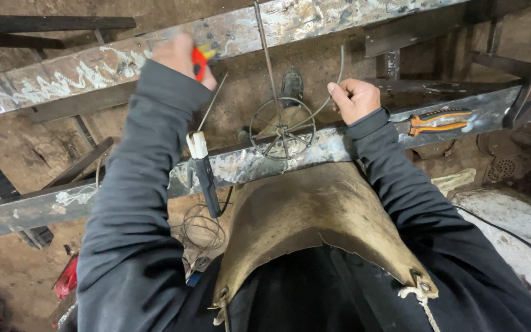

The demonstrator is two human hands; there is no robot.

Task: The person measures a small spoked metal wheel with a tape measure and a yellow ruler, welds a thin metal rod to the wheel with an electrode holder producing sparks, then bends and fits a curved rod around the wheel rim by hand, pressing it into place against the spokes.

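Observation:
My left hand (178, 56) is raised over the far metal beam (81, 77) and grips a small red and yellow tool (200, 60). My right hand (354, 98) is closed on a thin bent wire (333, 92) that curves down to a round wire wheel with spokes (282, 129). The wheel stands on the near metal beam (247, 163). A long thin rod (267, 58) rises from the wheel's hub. A welding electrode holder (204, 169) with a rod in it rests on the near beam beside my left arm.
An orange and black handled tool (439, 120) lies on the near beam at the right. A worn leather apron (314, 215) covers my lap. Loose cable coils (201, 230) hang below the beam. Dark metal bars (44, 24) lie on the dirt floor.

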